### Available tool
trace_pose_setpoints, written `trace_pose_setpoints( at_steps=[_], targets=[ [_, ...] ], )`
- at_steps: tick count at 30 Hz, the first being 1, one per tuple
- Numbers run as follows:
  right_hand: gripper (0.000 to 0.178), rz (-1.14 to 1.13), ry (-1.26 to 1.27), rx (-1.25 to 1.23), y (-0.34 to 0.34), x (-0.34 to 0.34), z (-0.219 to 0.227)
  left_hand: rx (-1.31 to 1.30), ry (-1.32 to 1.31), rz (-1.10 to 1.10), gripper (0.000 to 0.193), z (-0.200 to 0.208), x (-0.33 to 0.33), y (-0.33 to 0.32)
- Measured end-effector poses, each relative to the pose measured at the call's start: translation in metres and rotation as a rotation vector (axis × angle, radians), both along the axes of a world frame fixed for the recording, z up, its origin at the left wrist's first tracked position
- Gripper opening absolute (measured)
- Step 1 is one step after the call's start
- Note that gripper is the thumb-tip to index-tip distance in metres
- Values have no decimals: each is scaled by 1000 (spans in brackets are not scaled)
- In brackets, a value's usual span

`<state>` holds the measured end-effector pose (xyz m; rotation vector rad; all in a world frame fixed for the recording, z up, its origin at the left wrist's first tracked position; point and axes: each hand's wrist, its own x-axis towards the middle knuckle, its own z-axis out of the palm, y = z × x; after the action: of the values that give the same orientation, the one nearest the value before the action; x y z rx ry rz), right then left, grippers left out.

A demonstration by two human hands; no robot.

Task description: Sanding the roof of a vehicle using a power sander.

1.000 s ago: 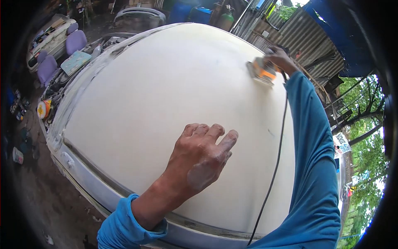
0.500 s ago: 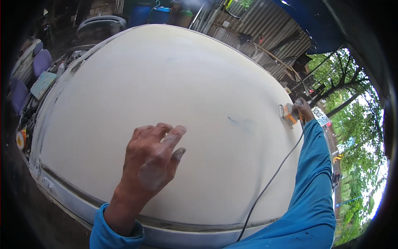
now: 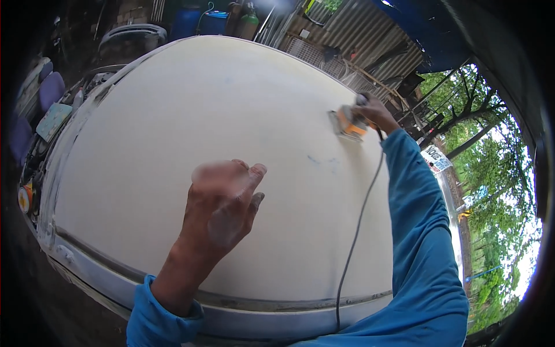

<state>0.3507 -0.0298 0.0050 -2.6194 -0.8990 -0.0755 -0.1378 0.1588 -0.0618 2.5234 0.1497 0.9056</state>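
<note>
A broad cream-coloured vehicle roof panel (image 3: 144,144) fills the middle, with faint bluish marks right of centre. Far to the right, my right hand (image 3: 376,110) grips an orange and grey electric power sander (image 3: 350,124), whose flat pad lies against the panel. The sander's dark cord (image 3: 357,231) runs back over the panel toward my body. My left hand (image 3: 225,196), dusted with white powder, is over the near middle of the panel with nothing in it. Its fingers are bent and the thumb stands apart; some fingers are blurred, and contact with the panel cannot be made out.
A dark groove and pale rail (image 3: 115,272) edge the panel's near side. Cluttered parts and purple pieces (image 3: 52,91) lie on the left. Blue barrels (image 3: 214,23), a green cylinder (image 3: 248,26) and corrugated metal sheeting (image 3: 370,34) stand behind. Trees (image 3: 485,202) are on the right.
My right hand has moved the sander leftward and farther away over the panel, and the cord has shifted with it. My left hand has moved slightly right, its fingers drawn closer together.
</note>
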Motion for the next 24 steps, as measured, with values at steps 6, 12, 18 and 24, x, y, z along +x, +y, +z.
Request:
trace_pose_setpoints(
  at_steps=[6,12,18,24],
  targets=[
    [72,186,-45,-108,146,-115,13,-25,51,35,40,-5,-2,6],
    [63,284,-6,-98,189,-157,17,-22,73,69,41,-10,-6,12],
    [68,145,-5,-80,133,-82,15,-45,80,93,42,-11,-9,15],
    [69,-36,-17,-25,-11,17,0,-51,88,72,42,-7,-8,15]
  ],
)
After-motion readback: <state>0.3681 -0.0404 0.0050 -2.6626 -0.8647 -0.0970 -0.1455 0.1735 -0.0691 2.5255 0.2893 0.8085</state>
